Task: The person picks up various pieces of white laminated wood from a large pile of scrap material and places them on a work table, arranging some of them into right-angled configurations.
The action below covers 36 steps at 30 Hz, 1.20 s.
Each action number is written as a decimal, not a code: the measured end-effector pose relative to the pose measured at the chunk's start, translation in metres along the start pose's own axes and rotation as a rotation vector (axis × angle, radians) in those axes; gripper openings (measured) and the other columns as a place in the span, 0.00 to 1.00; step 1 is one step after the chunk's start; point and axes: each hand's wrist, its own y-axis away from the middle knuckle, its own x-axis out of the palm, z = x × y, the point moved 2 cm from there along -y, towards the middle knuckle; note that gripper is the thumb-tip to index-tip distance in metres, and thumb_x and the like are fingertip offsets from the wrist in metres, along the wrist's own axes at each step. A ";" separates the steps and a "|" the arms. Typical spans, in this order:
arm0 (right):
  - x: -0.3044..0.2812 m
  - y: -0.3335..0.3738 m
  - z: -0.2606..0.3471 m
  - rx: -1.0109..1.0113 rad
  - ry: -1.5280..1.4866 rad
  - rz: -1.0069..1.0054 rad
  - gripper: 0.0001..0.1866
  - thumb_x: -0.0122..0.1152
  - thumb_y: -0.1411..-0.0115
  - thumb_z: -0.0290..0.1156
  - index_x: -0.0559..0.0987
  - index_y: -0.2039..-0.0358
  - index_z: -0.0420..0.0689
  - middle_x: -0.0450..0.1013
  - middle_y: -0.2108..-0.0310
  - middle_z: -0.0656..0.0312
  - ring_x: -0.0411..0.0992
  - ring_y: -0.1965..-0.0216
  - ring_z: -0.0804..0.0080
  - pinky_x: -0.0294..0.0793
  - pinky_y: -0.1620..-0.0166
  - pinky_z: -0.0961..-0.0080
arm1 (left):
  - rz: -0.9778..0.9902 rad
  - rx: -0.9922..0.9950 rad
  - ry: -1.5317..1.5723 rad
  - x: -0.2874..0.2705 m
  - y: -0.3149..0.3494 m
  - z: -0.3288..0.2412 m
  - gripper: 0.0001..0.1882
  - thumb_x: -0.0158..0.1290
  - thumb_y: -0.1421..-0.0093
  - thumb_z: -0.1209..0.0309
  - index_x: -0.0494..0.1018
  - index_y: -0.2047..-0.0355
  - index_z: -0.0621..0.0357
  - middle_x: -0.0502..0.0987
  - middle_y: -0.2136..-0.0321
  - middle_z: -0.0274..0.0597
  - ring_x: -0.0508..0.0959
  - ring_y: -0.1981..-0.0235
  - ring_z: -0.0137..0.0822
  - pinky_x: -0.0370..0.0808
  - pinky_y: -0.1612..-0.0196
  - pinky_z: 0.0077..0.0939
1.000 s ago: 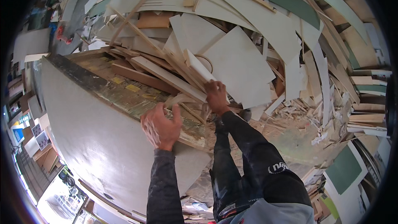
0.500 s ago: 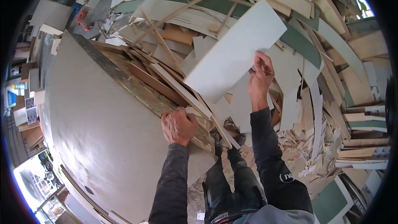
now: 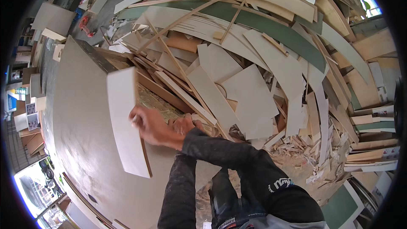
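Note:
A rectangular white board (image 3: 123, 123) is in my right hand (image 3: 154, 127), pinched at its right edge, over the large grey tabletop (image 3: 85, 114). My right forearm crosses in front of my left wrist. Behind it my left hand (image 3: 184, 124) is closed at the worn wooden edge of the table; the right hand partly covers it, and what its fingers hold, if anything, is hidden. Beside the left hand, narrow wooden strips (image 3: 186, 95) lie along the table's far side.
Right of the table lies a big heap of white, brown and green board offcuts (image 3: 254, 97). Wood scraps (image 3: 296, 152) litter the floor near my legs. Stacked panels (image 3: 373, 157) stand at the far right, and a red object (image 3: 86, 26) lies at the far left.
My right hand has swung left with the white board, from above the offcut heap to over the tabletop, and the board has turned. The left hand has stayed at the table edge.

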 end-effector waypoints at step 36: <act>-0.181 -0.183 -0.378 0.171 1.077 -0.126 0.24 0.53 0.41 0.25 0.68 0.43 0.36 0.71 0.47 0.45 0.68 0.44 0.48 0.65 0.40 0.57 | 0.078 0.137 0.083 -0.021 -0.009 -0.006 0.09 0.54 0.51 0.65 0.71 0.78 0.57 0.73 0.86 0.43 0.74 0.84 0.42 0.72 0.71 0.36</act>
